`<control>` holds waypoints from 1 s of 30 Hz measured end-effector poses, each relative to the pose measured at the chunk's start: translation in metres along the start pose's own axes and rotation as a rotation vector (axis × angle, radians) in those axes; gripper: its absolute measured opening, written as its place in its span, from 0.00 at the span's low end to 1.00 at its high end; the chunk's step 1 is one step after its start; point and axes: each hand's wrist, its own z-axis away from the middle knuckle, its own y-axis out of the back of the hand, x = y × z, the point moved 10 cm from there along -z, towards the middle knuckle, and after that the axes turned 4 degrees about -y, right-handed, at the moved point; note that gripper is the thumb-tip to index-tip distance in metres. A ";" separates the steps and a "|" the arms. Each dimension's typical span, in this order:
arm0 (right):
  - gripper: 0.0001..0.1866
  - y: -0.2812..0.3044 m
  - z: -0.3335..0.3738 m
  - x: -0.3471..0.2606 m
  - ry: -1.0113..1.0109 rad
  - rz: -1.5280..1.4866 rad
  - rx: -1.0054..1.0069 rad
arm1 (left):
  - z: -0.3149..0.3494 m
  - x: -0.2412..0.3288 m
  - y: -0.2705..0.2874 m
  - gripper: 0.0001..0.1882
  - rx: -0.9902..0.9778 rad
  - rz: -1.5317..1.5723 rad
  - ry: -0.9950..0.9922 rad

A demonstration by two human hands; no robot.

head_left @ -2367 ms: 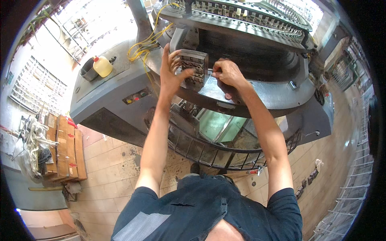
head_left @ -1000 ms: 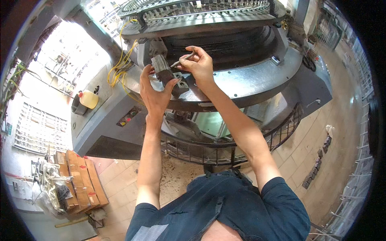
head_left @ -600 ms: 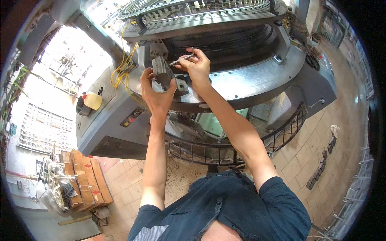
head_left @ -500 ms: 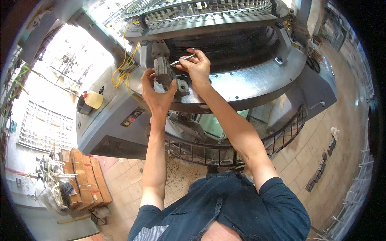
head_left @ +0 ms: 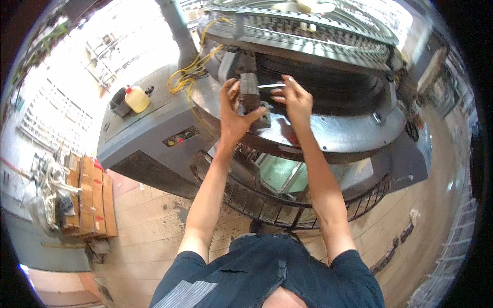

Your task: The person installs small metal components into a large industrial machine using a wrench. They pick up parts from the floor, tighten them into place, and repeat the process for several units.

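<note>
A dark grey metal block (head_left: 249,87) with a grooved face is at the near left edge of a round machine's shiny metal ring (head_left: 334,134). My left hand (head_left: 233,119) is closed round it, fingers on its left side and thumb at its lower right. Whether the block is fixed to the ring or only held there, I cannot tell. My right hand (head_left: 299,102) pinches a thin, bright metal rod (head_left: 268,86), whose left end points at the block's right side, close to it. Beneath the block, a smaller metal piece (head_left: 266,117) shows partly past my thumb.
Yellow cables (head_left: 182,77) loop left of the ring. A pale yellow jug (head_left: 136,99) with a red cap stands beside a dark pot (head_left: 119,102) on the grey housing. Below the ring runs a curved black rail (head_left: 267,210). Wooden boxes (head_left: 92,195) stand at the left.
The view has shifted, so the machine appears farther right and turned. The rod now lies nearly level instead of slanting, and my right hand is farther from the block. My left hand keeps its hold.
</note>
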 end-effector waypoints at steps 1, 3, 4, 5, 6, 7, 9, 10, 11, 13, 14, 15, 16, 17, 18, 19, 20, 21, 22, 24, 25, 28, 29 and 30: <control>0.19 0.001 -0.004 -0.002 -0.001 0.048 -0.054 | 0.000 0.001 0.001 0.55 0.005 0.035 -0.027; 0.23 0.004 -0.012 -0.004 0.003 0.148 -0.119 | -0.001 -0.002 0.000 0.56 -0.005 0.107 -0.018; 0.23 0.001 -0.015 -0.013 0.084 0.118 -0.165 | -0.001 -0.004 0.001 0.56 0.002 0.099 -0.002; 0.24 0.001 -0.020 -0.011 0.072 0.210 -0.173 | -0.001 -0.004 0.002 0.57 -0.001 0.095 -0.011; 0.26 0.002 -0.026 -0.010 0.053 0.323 -0.141 | -0.002 -0.003 0.002 0.57 -0.007 0.089 -0.031; 0.26 0.002 -0.032 -0.005 -0.008 0.315 -0.135 | -0.002 -0.004 0.003 0.58 -0.002 0.072 -0.023; 0.26 0.002 -0.042 0.004 -0.153 0.312 -0.117 | -0.002 -0.005 0.004 0.59 -0.003 0.080 -0.021; 0.25 0.001 -0.045 0.012 -0.269 0.274 -0.127 | -0.002 -0.005 0.005 0.59 -0.005 0.081 -0.029; 0.23 -0.002 -0.047 0.019 -0.389 0.221 -0.178 | -0.003 -0.007 0.005 0.60 -0.007 0.085 -0.026; 0.17 -0.001 -0.045 0.035 -0.654 0.088 -0.173 | -0.004 -0.006 0.006 0.60 -0.001 0.053 -0.047; 0.16 -0.005 -0.041 0.041 -0.751 0.021 -0.215 | -0.004 -0.005 0.007 0.60 0.000 0.031 -0.063; 0.16 -0.009 -0.038 0.045 -0.832 -0.050 -0.257 | -0.004 -0.006 0.007 0.60 0.000 0.045 -0.066; 0.15 -0.013 -0.032 0.049 -0.915 -0.119 -0.288 | -0.005 -0.005 0.008 0.60 0.004 0.054 -0.072; 0.14 -0.015 -0.026 0.053 -0.982 -0.251 -0.282 | -0.005 -0.004 0.008 0.60 0.004 0.062 -0.086; 0.14 -0.015 -0.027 0.052 -0.943 -0.279 -0.300 | -0.005 -0.005 0.008 0.60 -0.004 0.059 -0.076; 0.15 -0.012 -0.026 0.052 -0.898 -0.307 -0.298 | -0.006 -0.005 0.008 0.60 -0.014 0.053 -0.079; 0.15 -0.009 -0.025 0.053 -0.856 -0.335 -0.293 | -0.006 -0.005 0.007 0.60 -0.026 0.048 -0.083; 0.17 0.002 -0.027 0.051 -0.749 -0.241 -0.270 | -0.006 -0.005 0.008 0.60 -0.029 0.044 -0.079; 0.16 0.007 -0.031 0.041 -0.553 -0.042 -0.315 | -0.007 -0.005 0.008 0.59 -0.029 0.038 -0.083; 0.16 0.009 -0.031 0.018 -0.157 0.339 -0.393 | -0.006 -0.004 0.010 0.59 -0.025 0.035 -0.086; 0.15 0.013 -0.032 0.016 -0.098 0.487 -0.365 | -0.006 -0.004 0.010 0.59 -0.023 0.039 -0.089; 0.15 0.005 -0.029 -0.005 0.158 0.518 -0.382 | -0.007 -0.003 0.010 0.59 -0.023 0.018 -0.103; 0.14 0.006 -0.030 0.000 0.079 0.491 -0.383 | -0.007 -0.001 0.011 0.58 -0.022 0.004 -0.122; 0.15 0.006 -0.030 0.002 0.010 0.463 -0.365 | -0.007 -0.003 0.011 0.58 -0.027 0.000 -0.110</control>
